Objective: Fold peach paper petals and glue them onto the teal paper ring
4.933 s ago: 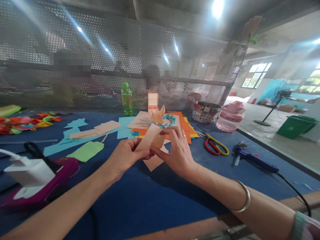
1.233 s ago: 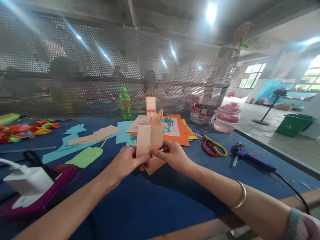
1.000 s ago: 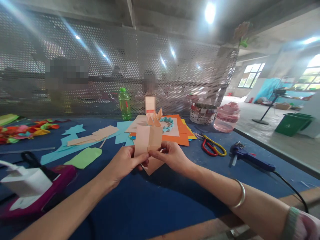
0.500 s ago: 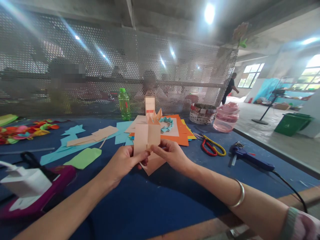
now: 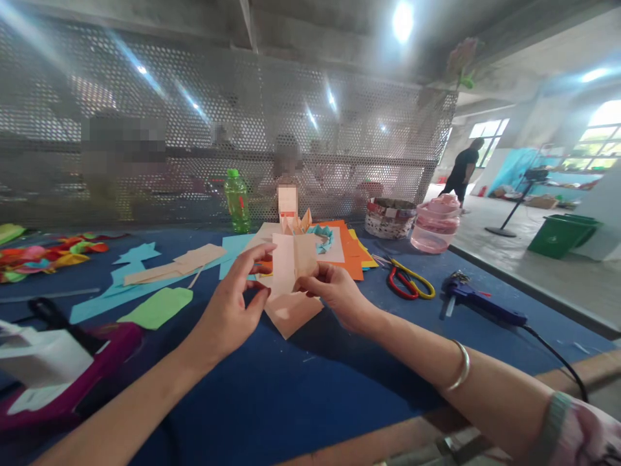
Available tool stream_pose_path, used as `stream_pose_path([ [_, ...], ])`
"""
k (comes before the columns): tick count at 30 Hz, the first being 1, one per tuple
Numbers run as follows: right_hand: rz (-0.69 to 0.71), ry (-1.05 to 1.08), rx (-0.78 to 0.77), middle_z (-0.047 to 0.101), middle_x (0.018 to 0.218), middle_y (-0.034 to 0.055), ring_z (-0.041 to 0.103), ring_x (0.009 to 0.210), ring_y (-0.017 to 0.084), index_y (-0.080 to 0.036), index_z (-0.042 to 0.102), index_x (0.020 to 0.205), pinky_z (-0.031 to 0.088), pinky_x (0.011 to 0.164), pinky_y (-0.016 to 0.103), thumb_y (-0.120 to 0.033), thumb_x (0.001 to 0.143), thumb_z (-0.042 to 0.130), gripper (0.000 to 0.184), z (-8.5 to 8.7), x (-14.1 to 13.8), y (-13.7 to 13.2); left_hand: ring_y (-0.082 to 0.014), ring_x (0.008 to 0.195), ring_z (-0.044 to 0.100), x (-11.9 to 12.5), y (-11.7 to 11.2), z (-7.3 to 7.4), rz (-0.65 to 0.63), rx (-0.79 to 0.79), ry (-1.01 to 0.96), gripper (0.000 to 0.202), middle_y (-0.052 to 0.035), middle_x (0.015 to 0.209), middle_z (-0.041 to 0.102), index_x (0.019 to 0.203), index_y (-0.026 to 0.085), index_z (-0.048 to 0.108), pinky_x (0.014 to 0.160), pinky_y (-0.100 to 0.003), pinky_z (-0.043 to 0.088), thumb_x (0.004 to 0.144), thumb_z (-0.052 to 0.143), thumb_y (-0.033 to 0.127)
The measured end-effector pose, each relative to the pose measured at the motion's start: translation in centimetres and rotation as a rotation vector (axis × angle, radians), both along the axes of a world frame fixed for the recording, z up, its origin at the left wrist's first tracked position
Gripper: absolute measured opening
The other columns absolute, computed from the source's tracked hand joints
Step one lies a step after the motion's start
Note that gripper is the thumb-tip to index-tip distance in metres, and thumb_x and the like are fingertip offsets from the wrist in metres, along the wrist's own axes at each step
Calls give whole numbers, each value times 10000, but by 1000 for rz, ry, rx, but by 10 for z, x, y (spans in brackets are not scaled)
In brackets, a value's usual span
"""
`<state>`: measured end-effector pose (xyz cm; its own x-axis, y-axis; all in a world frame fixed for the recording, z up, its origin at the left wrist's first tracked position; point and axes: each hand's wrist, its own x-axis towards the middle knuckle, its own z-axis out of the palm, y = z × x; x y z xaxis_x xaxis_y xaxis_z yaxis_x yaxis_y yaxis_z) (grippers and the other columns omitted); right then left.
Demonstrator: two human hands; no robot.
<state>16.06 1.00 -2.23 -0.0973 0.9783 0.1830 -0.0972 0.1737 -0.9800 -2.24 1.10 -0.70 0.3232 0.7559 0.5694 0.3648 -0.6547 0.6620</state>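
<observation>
A small creased sheet of peach paper (image 5: 284, 262) stands raised in front of me, a fold running down its middle. My right hand (image 5: 337, 294) pinches its lower right part between thumb and fingers. At the paper's left side my left hand (image 5: 237, 298) is open, thumb and fingers apart, its fingertips close to the edge. Another peach sheet (image 5: 291, 315) lies on the blue table just below. Behind the held paper are folded peach points (image 5: 303, 222) and a ring of folded teal paper (image 5: 323, 239), on a stack of orange sheets (image 5: 353, 265).
Red-and-yellow scissors (image 5: 410, 281) and a blue glue gun (image 5: 485, 304) lie to the right. Behind them stand a woven basket (image 5: 389, 219) and a pink jug (image 5: 435, 226). A green bottle (image 5: 237, 204), paper scraps (image 5: 160, 307) and a purple power strip (image 5: 104, 369) are leftward.
My left hand has let go of the peach paper and opened, moving slightly left. My right hand still holds the sheet. A person in the background has walked rightward.
</observation>
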Motion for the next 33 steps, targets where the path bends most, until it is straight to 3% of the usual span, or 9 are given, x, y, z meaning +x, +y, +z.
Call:
stream_pose_path([
  [3,1,25,-10,586,615,-35,487,592,85,-165,531,645,332,601,234,-252,641,695,185,0,-1,-1,-180,1102,525,-2,0,1,-5,121,111,468,-38,1239,501,1231,299,524,855,-290,485,822,476,77],
  [7,26,20,22,607,642,-33,491,599,80,-163,535,684,315,599,231,-290,681,698,207,-1,0,-2,-189,1068,559,-2,-2,3,-27,148,184,278,-31,1101,566,999,264,673,883,-295,471,827,510,118],
  [12,99,52,21,652,684,-13,539,626,82,-158,541,713,335,617,226,-301,684,725,234,-1,0,-4,-180,891,641,-2,-2,1,-17,-2,114,130,-24,948,646,840,242,717,787,-277,513,823,593,277],
  [21,138,94,-5,618,689,-21,555,639,90,-155,571,732,375,645,243,-323,590,810,325,-3,-1,-4,-191,783,656,2,1,4,-2,-327,-77,185,-19,804,715,751,205,707,758,-292,511,694,713,381],
  [33,142,48,-19,549,636,-59,471,569,60,-161,523,693,302,567,226,-367,561,845,405,-4,-3,-6,-152,733,616,4,-2,2,33,-412,-180,178,10,748,657,739,186,655,753,-270,485,666,731,330],
])
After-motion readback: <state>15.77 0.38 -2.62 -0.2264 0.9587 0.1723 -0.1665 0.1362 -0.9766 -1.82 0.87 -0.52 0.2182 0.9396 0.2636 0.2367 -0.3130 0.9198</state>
